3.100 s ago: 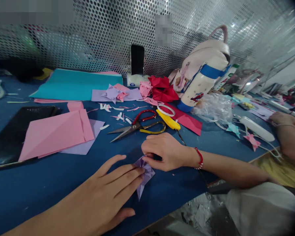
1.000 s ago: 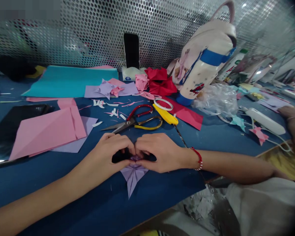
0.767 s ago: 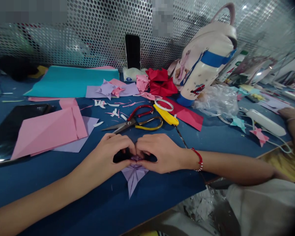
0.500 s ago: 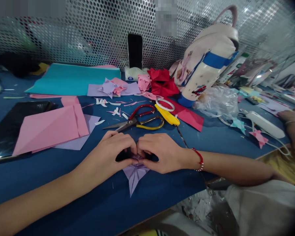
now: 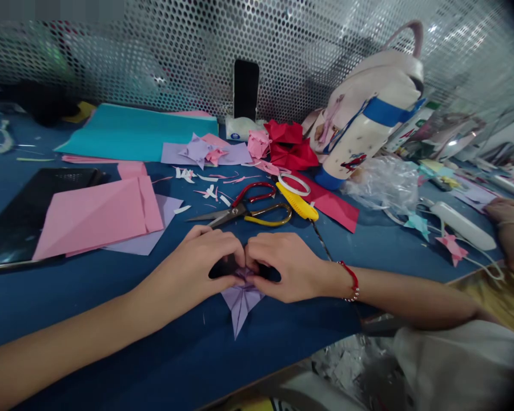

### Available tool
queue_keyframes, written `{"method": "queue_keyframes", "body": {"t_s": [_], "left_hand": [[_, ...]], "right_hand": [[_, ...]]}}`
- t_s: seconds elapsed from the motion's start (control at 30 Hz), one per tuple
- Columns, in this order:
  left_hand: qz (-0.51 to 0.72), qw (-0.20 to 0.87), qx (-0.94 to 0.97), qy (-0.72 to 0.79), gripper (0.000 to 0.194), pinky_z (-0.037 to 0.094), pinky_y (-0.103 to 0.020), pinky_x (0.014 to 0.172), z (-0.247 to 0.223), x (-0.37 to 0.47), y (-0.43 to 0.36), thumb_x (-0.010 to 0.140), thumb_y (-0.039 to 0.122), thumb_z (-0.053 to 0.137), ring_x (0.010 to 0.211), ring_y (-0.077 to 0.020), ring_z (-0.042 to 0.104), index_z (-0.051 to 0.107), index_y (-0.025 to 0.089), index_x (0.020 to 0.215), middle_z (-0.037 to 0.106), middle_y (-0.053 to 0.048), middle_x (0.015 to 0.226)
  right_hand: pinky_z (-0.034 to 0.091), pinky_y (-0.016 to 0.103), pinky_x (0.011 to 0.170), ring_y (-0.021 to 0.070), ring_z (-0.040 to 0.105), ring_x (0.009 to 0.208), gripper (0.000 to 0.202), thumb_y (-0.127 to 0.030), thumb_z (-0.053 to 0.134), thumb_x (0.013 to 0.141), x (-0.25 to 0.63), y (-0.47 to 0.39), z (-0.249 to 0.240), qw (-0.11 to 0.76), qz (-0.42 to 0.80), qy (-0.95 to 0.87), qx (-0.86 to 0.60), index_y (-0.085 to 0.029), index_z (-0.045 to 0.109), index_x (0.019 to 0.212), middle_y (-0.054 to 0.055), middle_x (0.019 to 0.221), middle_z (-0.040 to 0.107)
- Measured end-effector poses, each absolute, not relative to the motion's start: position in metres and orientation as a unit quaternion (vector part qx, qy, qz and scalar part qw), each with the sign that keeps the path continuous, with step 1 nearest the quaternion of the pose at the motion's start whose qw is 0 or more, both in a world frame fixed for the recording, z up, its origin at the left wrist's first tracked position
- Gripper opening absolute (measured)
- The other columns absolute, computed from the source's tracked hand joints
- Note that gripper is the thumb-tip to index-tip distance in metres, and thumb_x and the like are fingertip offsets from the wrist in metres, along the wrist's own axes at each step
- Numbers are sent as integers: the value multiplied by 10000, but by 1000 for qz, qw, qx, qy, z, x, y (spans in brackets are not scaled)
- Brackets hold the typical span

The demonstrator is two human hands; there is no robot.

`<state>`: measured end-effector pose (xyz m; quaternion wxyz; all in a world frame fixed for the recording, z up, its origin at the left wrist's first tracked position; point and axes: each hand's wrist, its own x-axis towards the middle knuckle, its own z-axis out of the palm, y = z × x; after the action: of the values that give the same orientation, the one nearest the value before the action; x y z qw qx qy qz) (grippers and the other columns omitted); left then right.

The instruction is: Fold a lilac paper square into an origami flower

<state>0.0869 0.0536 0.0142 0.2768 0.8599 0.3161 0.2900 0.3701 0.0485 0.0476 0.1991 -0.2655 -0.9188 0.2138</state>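
A folded purple paper (image 5: 240, 305) with a pointed tip toward me lies between my hands near the table's front edge. My left hand (image 5: 208, 257) pinches its upper part from the left, thumb and fingers together. From the right, my right hand (image 5: 282, 265) pinches the same part, its fingertips touching those of the left. The fingers cover the paper's far side. Just beyond my hands lie scissors (image 5: 235, 212) with red and yellow handles, a yellow cutter (image 5: 297, 202) and a white tape ring (image 5: 294, 184).
Pink sheets (image 5: 98, 214) lie on a black tablet (image 5: 21, 211) at left. Behind are blue-green paper (image 5: 132, 134), a phone (image 5: 245, 88), red paper flowers (image 5: 291, 145) and a bottle (image 5: 366, 137). Another person's hand (image 5: 512, 220) is at far right.
The whole scene has shifted slightly to the right in view. My hands keep nearly the same pinch on the purple paper.
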Motion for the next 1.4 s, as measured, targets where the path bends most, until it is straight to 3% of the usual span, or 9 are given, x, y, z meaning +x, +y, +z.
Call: {"method": "queue_keyframes", "body": {"t_s": [0.33,0.5,0.7,0.8,0.97,1.13,1.23,1.4], "left_hand": [[293,249,862,330,180,440,-419,1076,13,90,48,1119,363,885,947,-198,767,716,317,1080,825,112,1001],[297,204,876,321,181,455,-404,1044,14,90,47,1121,294,865,925,-188,767,686,314,1115,800,120,990],[319,96,899,283,220,457,-425,1048,25,90,40,1258,242,690,882,-196,691,588,294,1070,745,84,987],[319,26,917,240,301,455,-452,1183,32,84,32,1364,259,535,932,-206,699,662,286,1092,789,49,1039],[330,-40,920,207,368,454,-432,1303,35,74,16,1408,292,480,1064,-218,746,785,287,1204,885,49,1092],[324,-45,922,209,492,463,-427,1289,35,74,7,1438,403,386,1077,-216,770,833,270,1284,909,33,1156],[315,-47,924,212,597,467,-437,1259,37,77,5,1446,459,334,1084,-220,771,856,260,1235,911,24,1151],[294,-39,931,213,638,467,-447,1267,43,77,5,1450,458,302,1123,-218,790,873,249,1254,925,21,1197]], "right_hand": [[389,342,784,210,636,881,258,-345,772,1133,368,48,50,182,223,-915,-283,-287,558,1001,-5,936,742],[360,344,757,205,611,855,251,-329,761,1155,368,49,47,180,219,-915,-288,-282,576,993,-9,918,726],[349,346,752,208,614,852,229,-301,786,1120,365,50,47,170,209,-915,-300,-277,601,987,1,925,734],[327,345,728,207,598,831,255,-300,795,1107,364,50,49,165,205,-914,-308,-278,586,963,-2,896,715],[341,330,733,196,613,831,275,-291,772,1102,364,50,51,166,208,-913,-310,-279,554,935,-14,876,704],[345,327,744,190,600,826,276,-276,753,1104,364,49,49,175,212,-912,-305,-280,539,930,-21,867,691],[346,329,747,195,598,830,262,-271,753,1107,365,48,50,179,214,-912,-301,-281,550,942,-20,868,691],[337,333,739,195,582,822,243,-275,730,1122,366,47,51,184,220,-912,-292,-280,555,954,-18,869,681]]}}
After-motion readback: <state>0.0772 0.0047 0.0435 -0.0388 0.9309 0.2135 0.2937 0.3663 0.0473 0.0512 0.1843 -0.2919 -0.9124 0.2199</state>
